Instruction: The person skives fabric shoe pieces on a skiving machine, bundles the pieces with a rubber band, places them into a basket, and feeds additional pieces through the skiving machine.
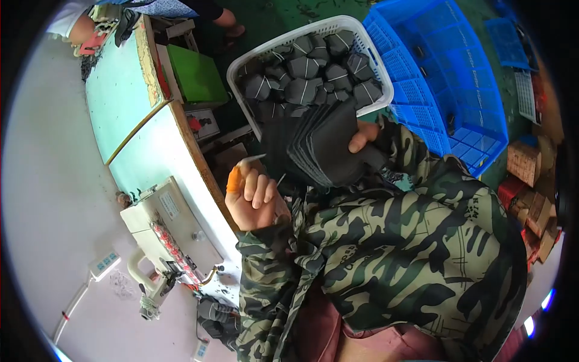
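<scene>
My right hand [363, 136] grips a stack of dark grey cut fabric pieces [319, 142], its thumb on top and its other fingers hidden beneath. The layered edges of the stack fan out toward the left. Just left of the stack, my left hand [253, 192] is closed, with an orange cover [234, 179] on one finger. A thin white strip [254, 157] sticks out from its pinched fingertips. Beyond the stack, a white plastic basket [242, 59] holds several dark grey bundles [304, 90] tied with white string.
A blue plastic crate [476, 78] stands right of the basket. At left, a sewing machine [172, 223] sits on a light worktable [142, 139]. Cardboard boxes [523, 163] are stacked far right. Another person's arm [81, 30] shows at top left, with a green box [196, 75] nearer.
</scene>
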Motion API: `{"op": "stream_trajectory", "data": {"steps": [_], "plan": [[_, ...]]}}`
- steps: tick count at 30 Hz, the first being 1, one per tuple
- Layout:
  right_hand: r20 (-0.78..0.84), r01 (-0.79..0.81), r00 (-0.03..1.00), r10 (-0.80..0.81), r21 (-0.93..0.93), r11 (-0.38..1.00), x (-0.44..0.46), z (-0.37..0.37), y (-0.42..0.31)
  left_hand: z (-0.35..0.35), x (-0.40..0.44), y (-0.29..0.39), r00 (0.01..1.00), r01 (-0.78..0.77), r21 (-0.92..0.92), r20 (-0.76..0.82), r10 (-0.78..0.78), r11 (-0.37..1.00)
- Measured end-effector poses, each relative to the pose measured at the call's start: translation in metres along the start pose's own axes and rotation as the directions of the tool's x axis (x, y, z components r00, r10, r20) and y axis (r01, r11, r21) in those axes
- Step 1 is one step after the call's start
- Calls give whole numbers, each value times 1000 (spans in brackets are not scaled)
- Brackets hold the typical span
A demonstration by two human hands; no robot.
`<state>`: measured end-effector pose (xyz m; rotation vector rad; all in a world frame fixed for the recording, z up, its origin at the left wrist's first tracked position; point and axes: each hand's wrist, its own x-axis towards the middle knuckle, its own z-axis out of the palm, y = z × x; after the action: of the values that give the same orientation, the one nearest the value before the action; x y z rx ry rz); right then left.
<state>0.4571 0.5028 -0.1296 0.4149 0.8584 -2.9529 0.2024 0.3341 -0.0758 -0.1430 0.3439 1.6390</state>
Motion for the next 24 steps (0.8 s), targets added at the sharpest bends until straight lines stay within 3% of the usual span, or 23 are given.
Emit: {"op": "stream_trajectory", "data": {"steps": [2, 4, 6, 7, 8, 9, 10, 13, 14, 15, 17, 18, 19, 24], "plan": [[15, 73, 997, -72, -45, 996, 18, 7, -3, 35, 0, 6, 996, 74, 149, -58, -66, 986], [-69, -97, 995, 71, -516, 851, 15, -4, -18, 65, 32, -22, 990, 129, 481, -117, -82, 867], [36, -92, 978, 204, -807, 583, 52, -31, 12, 91, 66, -52, 965, 203, 801, -67, -254, 563], [-5, -114, 983, 183, -798, 592, 52, -66, 43, 119, 76, -70, 927, 250, 912, -129, -352, 324], [222, 275, 956, -191, -904, 327, 60, -104, 81, 85, 68, -91, 908, -66, 975, 147, -393, 212], [512, 530, 744, -429, -844, -88, 50, -88, 56, 110, 70, -99, 795, -4, 1000, -13, -607, -27], [-56, -96, 994, 90, -837, 539, 42, -75, 25, 135, 67, -98, 639, 6, 959, -222, -736, -284], [-164, 101, 955, -248, -605, 790, -37, -124, 30, 79, 57, -51, 804, 378, 926, -322, -500, 12], [-230, 209, 907, -353, -481, 852, -70, -103, 1, 50, 62, -38, 841, 476, 863, -391, -374, 167], [-320, 244, 886, -337, -297, 923, -71, -77, -35, 27, 74, -42, 838, 477, 864, -391, -381, 163], [-338, 244, 891, -303, -204, 948, -82, -71, -47, -20, 95, -51, 918, 366, 899, -306, -252, 241], [-336, 219, 901, -273, -191, 957, -86, -70, -42, -43, 94, -57, 849, 522, 803, -457, -267, 287], [-330, 181, 914, -236, -189, 965, -85, -71, -35, -27, 101, -62, 780, 614, 771, -562, -274, 169], [-398, 31, 916, -55, -67, 997, -67, -82, 35, -38, 96, -66, 799, 597, 678, -460, -387, 428]]}}
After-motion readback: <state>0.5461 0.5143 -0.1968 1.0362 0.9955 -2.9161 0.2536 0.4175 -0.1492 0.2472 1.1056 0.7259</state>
